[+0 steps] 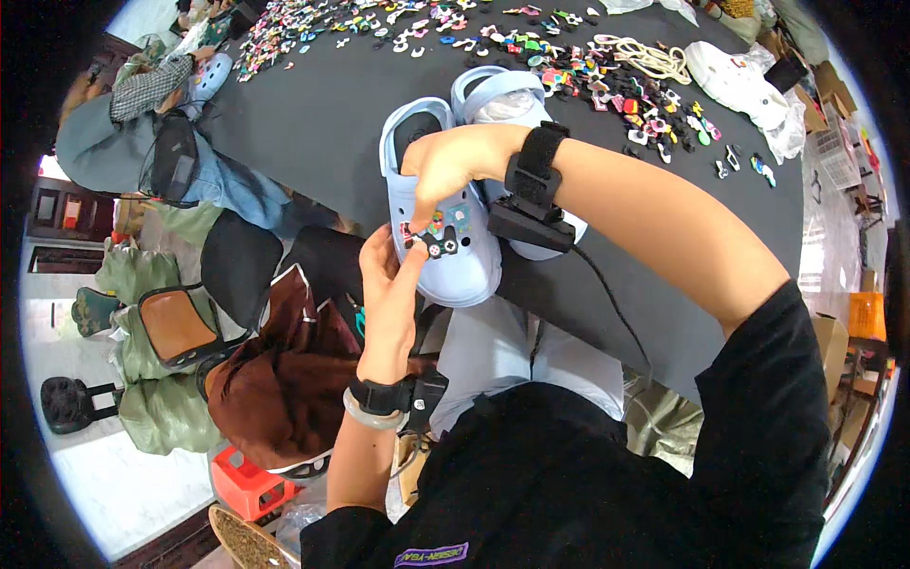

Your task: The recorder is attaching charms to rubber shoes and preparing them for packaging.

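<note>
A light blue clog (462,275) with its toe toward me is at the near edge of the dark table, between my hands. Several charms sit on its holed upper, among them a black game-controller charm (440,245). My left hand (387,270) closes on the clog's side, thumb at the controller charm and fingers along the rim. From the right, my right hand (449,163) grips the upper. Its thumb presses down near a small red charm (407,230), and its other fingers are hidden in the shoe opening. A second light blue clog (498,91) lies partly behind my right wrist.
Loose colourful charms (607,81) spread over the far table (313,128). A cord bundle (645,57) and a white bag (739,81) lie at far right. At left sits another person in jeans (237,185), near another blue clog (210,76). A black cable (616,308) hangs from my right wrist.
</note>
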Action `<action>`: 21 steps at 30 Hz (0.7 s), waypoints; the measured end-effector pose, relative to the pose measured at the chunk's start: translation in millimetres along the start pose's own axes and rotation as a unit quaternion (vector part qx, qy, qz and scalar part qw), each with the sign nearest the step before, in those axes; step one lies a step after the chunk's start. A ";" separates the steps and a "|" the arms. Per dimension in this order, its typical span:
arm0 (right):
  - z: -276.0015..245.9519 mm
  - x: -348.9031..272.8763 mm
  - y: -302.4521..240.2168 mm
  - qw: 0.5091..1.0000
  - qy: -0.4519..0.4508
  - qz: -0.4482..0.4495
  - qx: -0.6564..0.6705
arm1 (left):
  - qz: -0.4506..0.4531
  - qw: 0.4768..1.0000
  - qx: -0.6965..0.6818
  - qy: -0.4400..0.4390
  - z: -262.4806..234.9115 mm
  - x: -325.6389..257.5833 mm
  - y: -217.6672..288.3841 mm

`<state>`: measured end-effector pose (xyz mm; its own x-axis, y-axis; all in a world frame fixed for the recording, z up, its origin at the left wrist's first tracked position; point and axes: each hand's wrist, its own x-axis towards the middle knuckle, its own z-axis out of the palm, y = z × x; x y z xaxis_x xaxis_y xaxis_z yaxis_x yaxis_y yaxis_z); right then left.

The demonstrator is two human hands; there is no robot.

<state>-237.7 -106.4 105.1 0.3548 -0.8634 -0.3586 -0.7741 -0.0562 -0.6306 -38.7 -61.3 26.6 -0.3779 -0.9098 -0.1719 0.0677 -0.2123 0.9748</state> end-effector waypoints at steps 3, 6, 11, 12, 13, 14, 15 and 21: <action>-0.8 -2.1 -4.3 0.999 0.014 0.013 -0.033 | -0.016 1.000 0.019 -0.019 1.2 1.6 6.5; -3.9 -4.6 -4.0 1.000 -0.002 -0.011 0.023 | -0.021 0.999 0.027 -0.020 0.5 2.6 8.1; -9.7 -9.4 -6.7 0.997 -0.030 -0.012 0.072 | -0.031 0.999 0.004 -0.034 -3.4 4.8 6.4; -7.8 -9.3 -4.5 0.997 -0.016 -0.023 0.075 | -0.032 0.999 0.003 -0.034 -3.9 5.4 4.5; -6.3 -8.0 -1.6 0.996 -0.001 -0.035 0.078 | -0.025 0.999 0.005 -0.035 -4.5 6.7 3.2; -4.9 -6.1 0.8 0.996 -0.002 -0.035 0.077 | -0.018 0.999 0.006 -0.036 -5.1 7.6 1.9; -3.4 -4.1 2.9 0.999 0.004 -0.028 0.037 | -0.018 0.999 0.004 -0.036 -4.9 7.9 0.3; -3.2 5.4 6.8 1.000 -0.015 -0.024 -0.007 | -0.011 0.998 -0.025 -0.048 -9.7 11.4 -1.2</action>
<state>-242.7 -113.1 101.1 0.4074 -0.8441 -0.3486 -0.7627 -0.1045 -0.6382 -34.1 -74.9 22.2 -0.4659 -0.8672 -0.1759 0.1045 -0.2513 0.9622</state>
